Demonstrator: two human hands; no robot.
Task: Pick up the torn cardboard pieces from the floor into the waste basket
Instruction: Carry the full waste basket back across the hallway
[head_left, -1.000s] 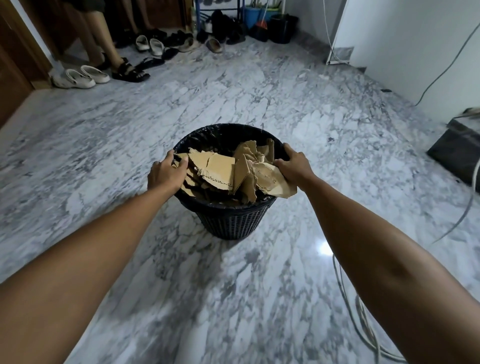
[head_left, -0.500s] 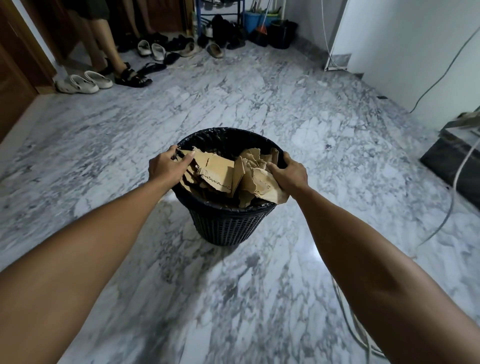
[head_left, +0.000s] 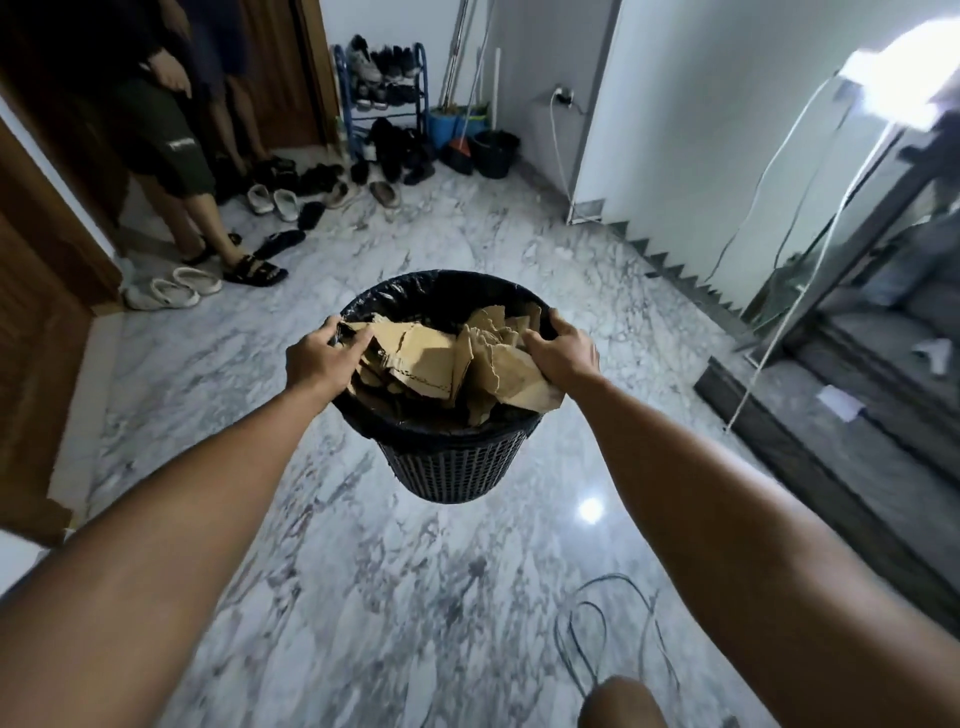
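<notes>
A black mesh waste basket (head_left: 457, 467) with a black liner hangs in the air above the marble floor, held by its rim. My left hand (head_left: 319, 358) grips the rim on the left side. My right hand (head_left: 563, 353) grips the rim on the right side. Several torn brown cardboard pieces (head_left: 436, 358) fill the basket, and one piece sticks out over the rim under my right hand. No cardboard shows on the floor in view.
Two people stand at the back left by a wooden door (head_left: 36, 291), with sandals (head_left: 171, 291) and shoes scattered around. A shoe rack (head_left: 384, 98), broom and bucket (head_left: 493, 153) stand at the back. Cables (head_left: 597, 634) lie near my knee; steps (head_left: 857, 415) rise at right.
The basket has been lifted off the floor in both hands. The view has risen and now takes in more of the room's back and right side.
</notes>
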